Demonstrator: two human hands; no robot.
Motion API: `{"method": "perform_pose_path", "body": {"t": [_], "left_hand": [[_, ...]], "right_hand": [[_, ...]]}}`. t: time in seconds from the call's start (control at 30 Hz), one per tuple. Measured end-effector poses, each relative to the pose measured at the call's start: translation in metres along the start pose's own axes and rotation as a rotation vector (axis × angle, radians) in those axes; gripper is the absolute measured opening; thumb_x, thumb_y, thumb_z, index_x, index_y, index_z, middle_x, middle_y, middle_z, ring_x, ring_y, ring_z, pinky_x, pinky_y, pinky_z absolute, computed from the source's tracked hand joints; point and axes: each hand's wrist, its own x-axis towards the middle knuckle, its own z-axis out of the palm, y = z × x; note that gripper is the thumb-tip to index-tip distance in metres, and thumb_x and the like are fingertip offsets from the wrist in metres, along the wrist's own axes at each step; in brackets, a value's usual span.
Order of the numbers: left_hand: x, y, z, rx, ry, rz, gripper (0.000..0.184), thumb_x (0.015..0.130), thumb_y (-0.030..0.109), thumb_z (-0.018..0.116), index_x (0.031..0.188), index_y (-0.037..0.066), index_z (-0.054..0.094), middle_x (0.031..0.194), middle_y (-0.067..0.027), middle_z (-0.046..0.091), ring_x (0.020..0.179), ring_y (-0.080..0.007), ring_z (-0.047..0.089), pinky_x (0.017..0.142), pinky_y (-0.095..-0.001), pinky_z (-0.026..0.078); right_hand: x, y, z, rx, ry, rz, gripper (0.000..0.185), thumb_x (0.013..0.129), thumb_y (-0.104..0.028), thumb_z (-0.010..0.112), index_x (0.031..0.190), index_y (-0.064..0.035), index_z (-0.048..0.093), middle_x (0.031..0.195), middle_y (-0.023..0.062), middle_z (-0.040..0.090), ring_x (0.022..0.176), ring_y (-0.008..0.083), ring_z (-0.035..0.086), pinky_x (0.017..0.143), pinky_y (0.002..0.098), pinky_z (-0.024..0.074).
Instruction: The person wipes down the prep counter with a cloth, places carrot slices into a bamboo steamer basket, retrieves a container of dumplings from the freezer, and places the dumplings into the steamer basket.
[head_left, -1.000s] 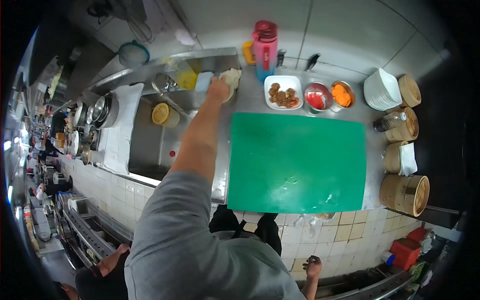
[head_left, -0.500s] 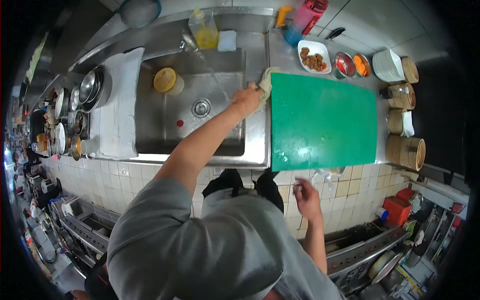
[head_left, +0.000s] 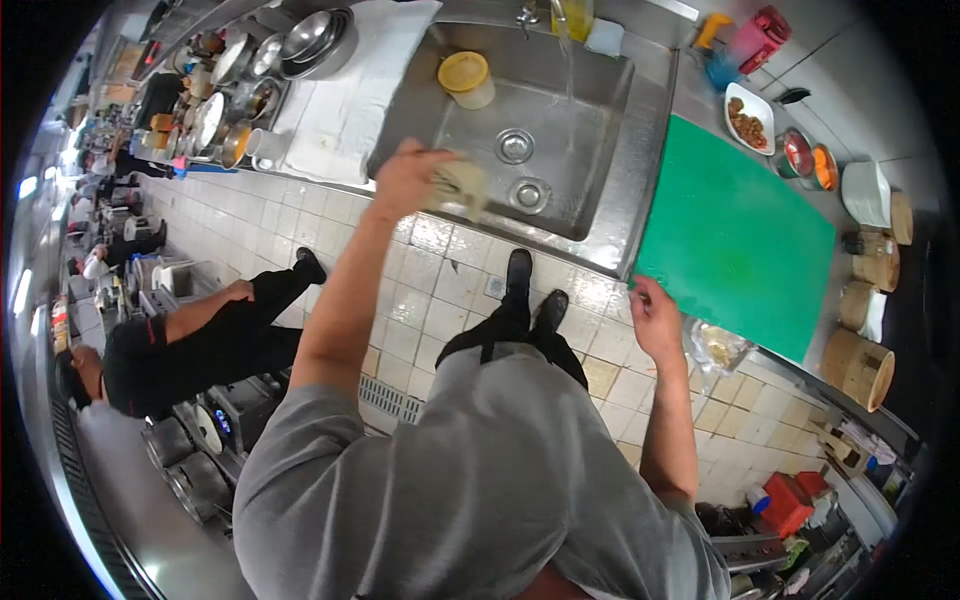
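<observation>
My left hand (head_left: 400,182) is closed around a damp, pale cloth (head_left: 461,190). It hangs past the fingers over the sink's front rim and is blurred by motion. My right hand (head_left: 657,318) is loosely curled, fingers a little apart, with nothing visible in it. Its fingertips appear beside the near-left corner of the green cutting board (head_left: 738,240); whether they touch it, I cannot tell. Water runs from the tap (head_left: 527,14) area into the steel sink (head_left: 590,190). A yellow-lidded tub (head_left: 466,75) stands inside the sink.
Left of the sink, white cloth (head_left: 345,100) covers the counter beside stacked metal bowls (head_left: 318,40). Behind the board are a dish of brown food (head_left: 748,118), small bowls (head_left: 795,155) and white plates (head_left: 866,195). Bamboo steamers (head_left: 857,368) line the right. Another person (head_left: 215,335) is at left.
My left hand has moved left with the cloth, from beside the board to the sink's front left. My right hand has come up to the board's near corner. The view has turned.
</observation>
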Motion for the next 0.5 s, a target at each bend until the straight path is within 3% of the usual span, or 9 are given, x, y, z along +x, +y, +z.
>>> {"method": "perform_pose_path", "body": {"t": [0.07,0.13,0.2,0.27,0.3,0.37,0.4,0.43,0.5], "left_hand": [[-0.018,-0.055,-0.012,0.13,-0.017,-0.29,0.041,0.084,0.025,0.074,0.125,0.029,0.073,0.108,-0.0115,0.07,0.106,-0.0306,0.066,0.092,-0.039,0.056],[-0.05,-0.133,0.035,0.26,-0.033,-0.402,0.039,0.085,0.023,0.072,0.124,0.026,0.074,0.111,-0.0138,0.07,0.105,-0.0325,0.067,0.093,-0.0405,0.056],[-0.06,-0.157,0.054,0.375,-0.04,-0.512,0.038,0.085,0.021,0.07,0.123,0.023,0.074,0.113,-0.0162,0.071,0.104,-0.0345,0.067,0.094,-0.0421,0.056],[-0.056,-0.148,0.064,0.225,-0.061,-0.439,0.036,0.085,0.012,0.063,0.119,0.017,0.074,0.113,-0.022,0.07,0.105,-0.0386,0.067,0.095,-0.0455,0.056],[-0.055,-0.139,0.069,0.255,-0.052,-0.311,0.025,0.083,0.013,0.062,0.105,0.012,0.074,0.104,-0.0223,0.072,0.096,-0.0406,0.069,0.086,-0.0487,0.058],[-0.042,-0.123,0.098,0.131,-0.076,-0.045,0.017,0.083,0.023,0.065,0.092,0.009,0.071,0.087,-0.0198,0.073,0.084,-0.0408,0.07,0.076,-0.0501,0.058],[-0.031,-0.082,0.096,0.001,-0.082,0.014,0.025,0.082,0.033,0.068,0.081,0.009,0.066,0.079,-0.0175,0.072,0.075,-0.0419,0.069,0.07,-0.0512,0.056],[-0.025,-0.034,0.097,-0.071,-0.088,-0.08,0.024,0.081,0.034,0.069,0.084,0.01,0.07,0.079,-0.0194,0.071,0.077,-0.0417,0.07,0.071,-0.0503,0.057],[-0.013,0.015,0.146,0.035,0.01,0.001,0.026,0.08,0.033,0.068,0.089,0.011,0.077,0.083,-0.0207,0.073,0.078,-0.0406,0.072,0.075,-0.049,0.059]], "right_hand": [[-0.032,0.018,0.0,-0.072,-0.025,0.04,0.029,0.096,-0.012,0.065,0.124,-0.0047,0.064,0.102,0.0204,0.073,0.087,0.0336,0.073,0.075,0.0406,0.0585],[-0.067,0.03,-0.003,-0.09,-0.076,0.11,0.028,0.096,-0.011,0.065,0.124,-0.0041,0.064,0.102,0.021,0.073,0.087,0.0347,0.073,0.075,0.0405,0.0588],[-0.108,0.043,-0.009,-0.13,-0.097,0.124,0.028,0.096,-0.009,0.065,0.124,-0.0035,0.064,0.101,0.0205,0.073,0.084,0.0327,0.073,0.074,0.0394,0.0584],[-0.141,0.056,-0.019,-0.152,-0.087,0.097,0.028,0.096,-0.008,0.065,0.124,-0.0033,0.064,0.1,0.0197,0.073,0.082,0.0301,0.073,0.072,0.0382,0.058],[-0.158,0.058,-0.027,-0.096,-0.081,0.195,0.029,0.096,-0.008,0.065,0.124,-0.0041,0.063,0.096,0.0172,0.072,0.081,0.0267,0.072,0.072,0.0366,0.057],[-0.166,0.071,-0.033,-0.026,-0.071,0.264,0.029,0.096,-0.008,0.065,0.125,-0.0049,0.063,0.092,0.0147,0.072,0.079,0.0233,0.071,0.071,0.0349,0.056],[-0.169,0.078,-0.033,-0.023,-0.049,0.301,0.029,0.096,-0.006,0.064,0.125,-0.0036,0.062,0.091,0.0128,0.071,0.08,0.0207,0.069,0.072,0.033,0.0555],[-0.172,0.084,-0.03,-0.019,-0.029,0.34,0.029,0.097,-0.005,0.063,0.126,-0.0023,0.062,0.091,0.0109,0.07,0.08,0.0181,0.068,0.074,0.0311,0.0549],[-0.151,0.069,-0.016,0.028,-0.013,0.281,0.028,0.098,-0.005,0.063,0.126,-0.001,0.062,0.093,0.0103,0.07,0.082,0.0178,0.068,0.075,0.031,0.0549]]}}
